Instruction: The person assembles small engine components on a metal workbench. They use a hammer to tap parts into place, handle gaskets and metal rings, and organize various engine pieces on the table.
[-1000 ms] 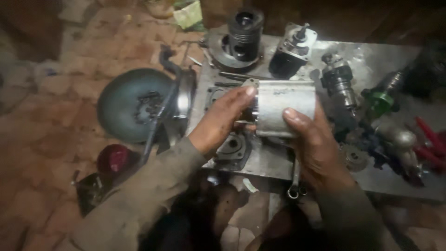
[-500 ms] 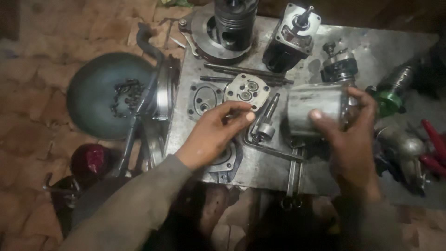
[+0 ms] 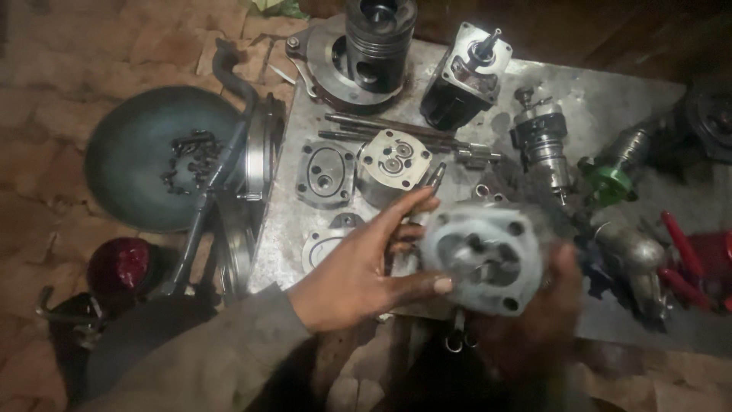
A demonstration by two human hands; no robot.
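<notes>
My right hand point(image 3: 543, 320) grips a grey metal pump housing point(image 3: 482, 256), its open face with bolt holes turned up toward me. My left hand point(image 3: 364, 267) is against the housing's left side, thumb under its rim, fingers stretched toward a shaft with a gear point(image 3: 431, 181) lying on the metal plate point(image 3: 610, 99). Just beyond the fingers lie a round gear block point(image 3: 392, 165) and a flat cover plate point(image 3: 326, 174). The right hand is blurred and mostly hidden behind the housing.
A piston in a flange point(image 3: 366, 47), a black pump body point(image 3: 462, 76), a valve cartridge point(image 3: 543, 145) and a green fitting point(image 3: 610, 181) stand at the back. Left of the plate sit a dark round dish point(image 3: 130, 175) with bolts, a red cap point(image 3: 119, 267); red-handled pliers point(image 3: 686, 252) at right.
The housing has been swung from the right toward me and turned so its open end faces up. My left hand left the small parts and came against the housing.
</notes>
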